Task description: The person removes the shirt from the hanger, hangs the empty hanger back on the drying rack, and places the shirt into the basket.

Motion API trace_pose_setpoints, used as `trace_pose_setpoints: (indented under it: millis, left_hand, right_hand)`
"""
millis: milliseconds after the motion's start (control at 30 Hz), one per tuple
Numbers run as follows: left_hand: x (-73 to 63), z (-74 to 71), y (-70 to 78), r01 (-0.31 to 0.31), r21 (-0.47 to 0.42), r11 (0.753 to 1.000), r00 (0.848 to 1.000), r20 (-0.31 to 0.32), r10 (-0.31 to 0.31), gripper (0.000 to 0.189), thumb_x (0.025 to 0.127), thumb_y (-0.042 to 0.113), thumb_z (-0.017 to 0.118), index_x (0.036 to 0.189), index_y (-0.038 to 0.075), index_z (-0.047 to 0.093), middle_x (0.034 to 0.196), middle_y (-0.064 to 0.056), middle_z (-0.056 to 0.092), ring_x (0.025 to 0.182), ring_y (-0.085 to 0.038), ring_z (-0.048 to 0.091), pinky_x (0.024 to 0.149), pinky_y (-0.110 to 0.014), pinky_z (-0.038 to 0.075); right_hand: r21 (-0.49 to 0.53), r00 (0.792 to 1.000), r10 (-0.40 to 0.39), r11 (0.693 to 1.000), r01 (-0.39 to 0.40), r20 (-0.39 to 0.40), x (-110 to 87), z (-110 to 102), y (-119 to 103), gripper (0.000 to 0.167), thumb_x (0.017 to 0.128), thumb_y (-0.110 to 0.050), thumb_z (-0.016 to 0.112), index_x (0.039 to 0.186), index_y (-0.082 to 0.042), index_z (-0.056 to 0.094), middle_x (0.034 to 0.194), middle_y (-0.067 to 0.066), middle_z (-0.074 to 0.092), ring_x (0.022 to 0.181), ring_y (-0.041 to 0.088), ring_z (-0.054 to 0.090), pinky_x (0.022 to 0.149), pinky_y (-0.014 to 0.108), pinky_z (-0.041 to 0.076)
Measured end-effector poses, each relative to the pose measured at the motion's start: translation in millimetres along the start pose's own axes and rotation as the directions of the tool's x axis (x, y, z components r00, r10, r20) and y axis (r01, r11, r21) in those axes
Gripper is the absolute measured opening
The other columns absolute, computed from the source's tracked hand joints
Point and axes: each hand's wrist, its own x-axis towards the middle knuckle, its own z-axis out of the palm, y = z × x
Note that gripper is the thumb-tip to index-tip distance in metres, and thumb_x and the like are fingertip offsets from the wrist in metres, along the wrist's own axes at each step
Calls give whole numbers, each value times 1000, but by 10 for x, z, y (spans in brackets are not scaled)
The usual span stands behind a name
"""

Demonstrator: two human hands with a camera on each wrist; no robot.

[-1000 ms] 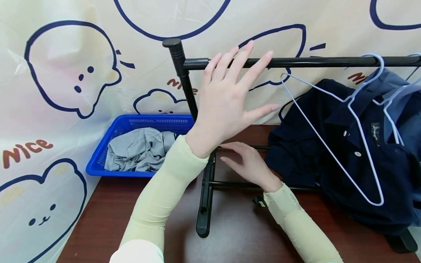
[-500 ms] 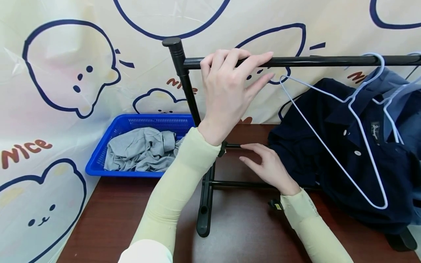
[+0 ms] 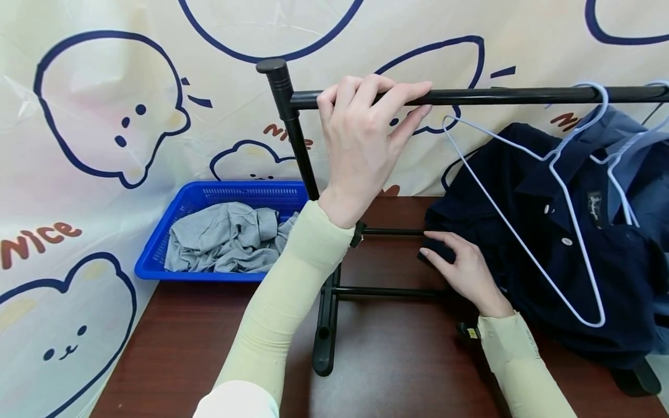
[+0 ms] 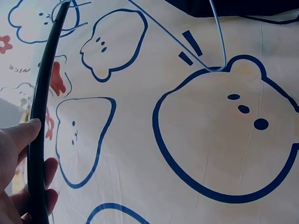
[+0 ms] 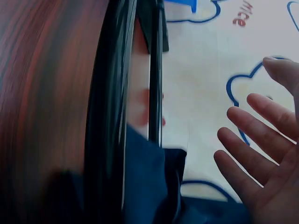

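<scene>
My left hand (image 3: 360,139) grips the top rail (image 3: 496,97) of a black clothes rack near its left post. In the left wrist view, the thumb and fingers of that hand (image 4: 14,140) lie on either side of the rail (image 4: 39,107). Lower down, my right hand (image 3: 467,270) is beside the left edge of a navy shirt (image 3: 533,313), holding nothing. The right wrist view shows this hand (image 5: 275,144) with fingers spread, apart from the rack's lower bar (image 5: 107,93). A light blue wire hanger (image 3: 590,85) hooks over the rail in front of the shirt.
A blue basket (image 3: 198,276) with a crumpled grey garment (image 3: 225,238) stands left of the rack. More blue clothing hangs at the far right. The rack's foot (image 3: 324,342) stands on a brown wooden table (image 3: 209,348). A printed sheet covers the wall behind.
My left hand's fingers have curled down from spread to gripping the rail. My right hand has moved right, from near the left post to the navy shirt's edge.
</scene>
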Motion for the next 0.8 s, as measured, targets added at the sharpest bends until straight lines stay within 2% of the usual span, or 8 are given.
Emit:
trace_pose_setpoints:
  millis: [167,233,400,500,567,733,767,800]
  left_hand:
    - [-3,4,-13,-7,12,1000,1000,-6,7,29,101,47,62,113,28,81,101,7,71,97,-18,54,93,-38,32]
    - [-5,5,-17,-10,12,1000,1000,-8,10,31,101,47,61,113,28,81,101,7,72,98,-18,54,93,-39,32]
    - [-1,7,-22,-15,10,1000,1000,-12,15,30,101,47,62,113,28,81,101,7,72,98,-18,54,93,-39,32]
    - [2,3,-20,-9,11,1000,1000,0,9,29,101,46,62,114,29,81,102,8,72,99,-18,55,95,-38,32]
    - [3,-2,-16,-2,7,1000,1000,14,2,29,101,47,61,115,29,80,103,8,72,100,-18,55,95,-38,32]
    - [0,-8,-9,21,1,1000,999,42,-21,30,102,48,59,116,31,80,105,7,72,103,-18,55,97,-38,31]
    - [-1,-9,-11,26,1,1000,999,46,-26,30,102,48,59,116,31,80,105,7,72,103,-18,55,97,-38,31]
    - [-2,-9,-13,27,1,1000,999,44,-27,30,102,48,59,116,31,80,105,7,72,103,-18,56,98,-38,31]
  right_hand:
    - [-10,997,53,998,-54,-57,-93,-168,117,40,96,-27,74,133,-13,68,129,5,67,115,26,61,91,46,47]
    - [-5,994,76,997,-77,-77,-119,-254,140,40,96,-26,74,134,-13,68,131,5,66,114,27,61,91,40,47]
    - [-15,985,120,992,-123,-122,-155,-477,158,43,96,-26,74,136,-13,66,135,4,63,115,29,61,92,17,40]
    - [-33,979,140,989,-146,-146,-163,-600,150,43,96,-27,74,137,-13,66,137,3,63,114,28,61,90,12,37]
    - [-40,974,139,988,-148,-177,-171,-670,144,43,96,-25,75,136,-12,66,135,3,64,114,22,61,91,11,38]
    - [-51,955,131,987,-149,-266,-238,-834,131,45,91,-16,79,135,-13,67,129,6,68,109,-7,57,91,9,39]
    - [-60,951,146,984,-168,-271,-260,-867,126,46,92,-17,79,136,-15,67,130,6,68,108,-10,55,89,8,38]
    - [-65,950,160,981,-184,-269,-280,-898,122,48,92,-18,79,138,-17,66,130,7,67,109,-8,57,89,8,37]
